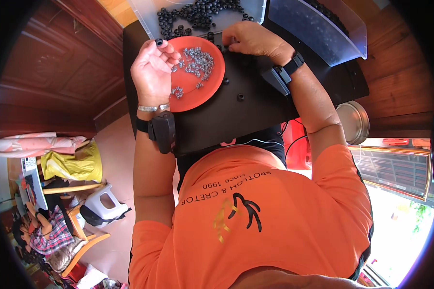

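My left hand (152, 74) is raised palm up over the left rim of an orange-red plate (193, 102). Its thumb and fingertips pinch a small black ring-shaped part (159, 42); the other fingers curl loosely. On the plate lie loose heaps of tiny silvery metal pieces (200, 62). Beyond the plate's right edge, my right hand (253, 38) is low over the black table, its fingers bent together near a few black parts. Whatever those fingers hold is hidden. Two more black ring-shaped parts (240, 97) lie on the table in front of it.
A clear plastic bin (147, 21) holding many black parts stands at the far side of the black table (207, 130). Another clear bin (318, 36) is at the far right. A round tin (354, 123) is beside the table's right edge. Someone sits at the lower left.
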Demonstrator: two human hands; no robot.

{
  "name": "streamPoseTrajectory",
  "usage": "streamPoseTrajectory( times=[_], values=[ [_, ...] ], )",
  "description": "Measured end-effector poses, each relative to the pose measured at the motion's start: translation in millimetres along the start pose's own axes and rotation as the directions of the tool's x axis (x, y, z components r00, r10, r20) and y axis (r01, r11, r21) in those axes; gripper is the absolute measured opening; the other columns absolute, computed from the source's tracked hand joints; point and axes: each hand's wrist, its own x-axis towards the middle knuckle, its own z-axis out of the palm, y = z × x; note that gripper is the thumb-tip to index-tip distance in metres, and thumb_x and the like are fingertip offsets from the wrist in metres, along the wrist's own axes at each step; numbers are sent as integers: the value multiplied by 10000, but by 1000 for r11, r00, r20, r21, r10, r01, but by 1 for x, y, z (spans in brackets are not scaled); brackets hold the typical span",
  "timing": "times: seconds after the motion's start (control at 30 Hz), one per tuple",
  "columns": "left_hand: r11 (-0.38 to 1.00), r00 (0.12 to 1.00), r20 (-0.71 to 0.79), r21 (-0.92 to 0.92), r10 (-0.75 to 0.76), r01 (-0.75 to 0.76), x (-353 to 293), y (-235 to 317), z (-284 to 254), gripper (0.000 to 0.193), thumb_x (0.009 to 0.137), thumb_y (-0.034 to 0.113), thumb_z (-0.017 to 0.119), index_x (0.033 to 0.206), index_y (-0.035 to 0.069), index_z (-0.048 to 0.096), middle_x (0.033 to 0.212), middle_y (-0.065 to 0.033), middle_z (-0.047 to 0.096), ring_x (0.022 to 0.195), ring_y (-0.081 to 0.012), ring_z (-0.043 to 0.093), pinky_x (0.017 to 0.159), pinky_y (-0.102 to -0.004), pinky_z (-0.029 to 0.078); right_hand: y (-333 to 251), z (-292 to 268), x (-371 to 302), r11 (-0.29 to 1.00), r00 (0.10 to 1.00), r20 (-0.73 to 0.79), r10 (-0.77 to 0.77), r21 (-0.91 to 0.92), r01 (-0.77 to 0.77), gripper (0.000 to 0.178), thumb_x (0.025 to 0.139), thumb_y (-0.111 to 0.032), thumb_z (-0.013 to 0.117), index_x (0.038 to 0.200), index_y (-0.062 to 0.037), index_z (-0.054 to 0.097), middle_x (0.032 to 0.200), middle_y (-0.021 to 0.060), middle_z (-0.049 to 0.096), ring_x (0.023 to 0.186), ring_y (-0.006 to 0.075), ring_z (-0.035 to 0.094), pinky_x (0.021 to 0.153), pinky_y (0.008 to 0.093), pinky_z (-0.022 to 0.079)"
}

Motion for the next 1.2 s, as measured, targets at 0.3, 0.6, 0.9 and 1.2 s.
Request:
streamPoseTrajectory(
  times=[0.3,0.6,0.9,1.2],
  values=[
    [996,987,-158,-86,16,-30,5,5,-7,196,881,232,476,824,51,524,785,-92,579,704,-245,564,669,-341,429,-77,16,10,881,883,-153,-443,108,461,125,768,-65,650,893,-68,650,916,68,614,917,269,578,796,371,482],
    [988,945,-325,-128,42,-87,5,17,-12,213,844,259,499,802,51,519,773,-81,574,696,-238,554,679,-336,423,-80,47,48,880,922,-14,-388,-301,366,356,730,-63,655,1084,-90,626,1032,78,598,1017,281,542,853,355,474],
    [976,940,-338,-180,56,-123,1,26,-11,217,851,255,494,802,46,529,768,-83,578,705,-247,561,672,-347,419,-66,12,24,950,950,-68,-303,-100,296,153,795,-70,613,935,-95,668,938,77,615,934,281,569,799,381,477],
    [957,988,-126,-261,94,-125,-26,56,14,238,868,261,479,823,35,539,807,-97,590,726,-253,564,682,-345,422,-77,24,48,961,956,-101,-276,-21,275,167,786,-143,644,942,-96,680,890,82,623,889,284,578,769,379,476]
  ],
)
